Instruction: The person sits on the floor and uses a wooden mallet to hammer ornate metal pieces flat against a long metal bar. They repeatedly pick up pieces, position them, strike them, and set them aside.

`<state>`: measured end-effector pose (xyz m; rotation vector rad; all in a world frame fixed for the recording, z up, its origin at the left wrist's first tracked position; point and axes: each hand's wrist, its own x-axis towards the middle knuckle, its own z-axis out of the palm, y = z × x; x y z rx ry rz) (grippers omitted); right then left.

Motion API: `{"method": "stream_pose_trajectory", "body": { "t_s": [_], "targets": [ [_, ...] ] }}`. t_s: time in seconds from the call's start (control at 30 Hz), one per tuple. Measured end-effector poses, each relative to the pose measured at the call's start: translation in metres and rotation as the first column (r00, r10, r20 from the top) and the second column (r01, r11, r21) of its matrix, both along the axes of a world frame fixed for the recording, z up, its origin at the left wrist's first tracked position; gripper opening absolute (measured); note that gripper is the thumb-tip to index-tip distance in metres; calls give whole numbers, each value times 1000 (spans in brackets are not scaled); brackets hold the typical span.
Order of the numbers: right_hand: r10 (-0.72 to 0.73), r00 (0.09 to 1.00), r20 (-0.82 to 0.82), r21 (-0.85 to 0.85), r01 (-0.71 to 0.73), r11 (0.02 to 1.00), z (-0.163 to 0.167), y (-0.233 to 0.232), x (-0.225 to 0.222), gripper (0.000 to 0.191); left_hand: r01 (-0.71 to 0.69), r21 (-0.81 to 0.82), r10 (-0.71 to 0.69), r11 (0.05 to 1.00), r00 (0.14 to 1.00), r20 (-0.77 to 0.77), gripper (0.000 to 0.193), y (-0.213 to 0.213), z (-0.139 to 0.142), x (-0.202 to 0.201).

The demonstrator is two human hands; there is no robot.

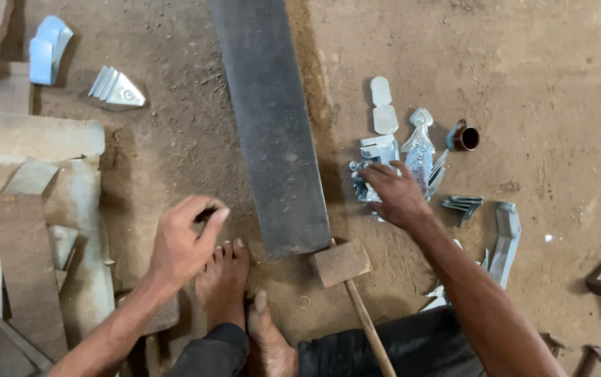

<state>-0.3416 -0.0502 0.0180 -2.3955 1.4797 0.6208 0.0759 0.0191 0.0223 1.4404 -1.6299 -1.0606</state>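
Reaching hands (399, 194) (two), one mallet (341, 263)

Soft daylight fills the dirt floor (559, 84), shadows are faint and fall just left of things, the shiny metal pieces (419, 150) glare a little, and the right hand (398, 195) looks slightly blurred.

We find the right hand (398, 195) covering part of the pile of shiny metal pieces (377, 157); which piece its fingertips touch is undeterminable. The left hand (185, 241) pinches something too small to identify. The dark steel bar (269, 119) is cut off at 12 o'clock, the mallet (346, 276) handle at 6 o'clock.
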Motion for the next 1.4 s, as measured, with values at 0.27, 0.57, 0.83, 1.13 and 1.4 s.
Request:
{"method": "stream_pose_trajectory", "body": {
  "t_s": [0.27, 0.57, 0.83, 1.13, 1.4],
  "targets": [
    [9, 646, 763, -205, 229, 952, 137, 36, 71, 75, 220, 214, -116, 952, 904, -411, 59, -23, 60, -53],
    [-134, 570, 811, 41, 173, 984, 100, 21, 146, 77, 262, 299, -95, 917, 874, -476, 123, -48, 41, -76],
    [-250, 496, 831, 159, 219, 963, 104, 29, 140, 73, 273, 367, -21, 889, 825, -564, 118, -41, 44, -77],
    [-220, 213, 952, 201, 108, 974, 89, 24, 115, 70, 303, 387, 92, 871, 673, -734, 93, -41, 9, -44],
    [-87, 553, 828, 18, 129, 991, 101, 32, 146, 72, 242, 509, 185, 826, 736, -651, 99, -18, 31, -40]
  ]
}}
